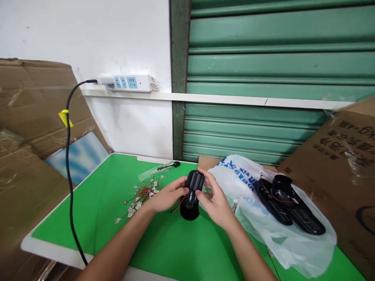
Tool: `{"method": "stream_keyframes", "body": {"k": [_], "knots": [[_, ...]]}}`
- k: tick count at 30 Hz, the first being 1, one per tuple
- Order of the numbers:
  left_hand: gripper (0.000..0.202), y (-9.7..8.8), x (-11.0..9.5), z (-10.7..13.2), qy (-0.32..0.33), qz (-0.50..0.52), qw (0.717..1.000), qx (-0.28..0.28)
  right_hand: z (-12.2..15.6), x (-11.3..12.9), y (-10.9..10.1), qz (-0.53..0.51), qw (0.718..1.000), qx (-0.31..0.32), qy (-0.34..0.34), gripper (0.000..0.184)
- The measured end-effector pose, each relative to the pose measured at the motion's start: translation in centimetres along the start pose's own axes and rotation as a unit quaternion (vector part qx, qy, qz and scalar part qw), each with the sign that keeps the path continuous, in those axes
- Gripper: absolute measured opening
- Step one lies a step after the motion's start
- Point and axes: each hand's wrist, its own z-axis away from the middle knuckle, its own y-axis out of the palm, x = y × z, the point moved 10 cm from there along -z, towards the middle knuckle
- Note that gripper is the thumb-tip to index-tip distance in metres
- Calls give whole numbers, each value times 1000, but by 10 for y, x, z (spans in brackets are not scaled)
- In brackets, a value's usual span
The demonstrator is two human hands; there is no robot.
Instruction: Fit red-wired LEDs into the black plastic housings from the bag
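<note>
Between my two hands, just above the green mat (164, 246), is a black plastic housing (195, 183) with long grooves in its upper part and a rounded, hollow lower end. My left hand (171, 194) grips its left side, thumb on the front. On the right side, my right hand (215, 195) holds it with thumb and fingers. A thin red wire hangs near the housing's lower left. Left of my hands lies a loose pile of small white round parts with red wires (142, 197). The fingers behind the housing are hidden.
More black housings (293, 207) lie on a white plastic bag (231, 171) at the right. A small black part in clear wrap (168, 166) lies at the back. Cardboard stands on both sides. A black cable (68, 168) drops from the power strip (129, 82) past the table's left.
</note>
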Motion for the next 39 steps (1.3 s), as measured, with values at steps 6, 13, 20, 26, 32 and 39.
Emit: {"method": "stream_keyframes", "body": {"k": [6,13,20,26,32,39], "knots": [[40,10,-5,3,32,-38,998,32,2,2,0,47,999,-8,-1,58],[39,13,-8,5,41,-64,996,48,3,8,0,67,998,12,-7,67],[38,11,-4,6,57,-127,990,35,3,5,1,70,997,18,-10,60],[34,10,-8,7,78,-209,974,30,3,-2,3,61,998,10,-2,60],[34,12,-14,7,101,-260,960,18,3,-8,4,43,999,-2,12,59],[29,12,-15,7,105,-272,957,4,4,-8,4,59,998,-15,3,57]]}}
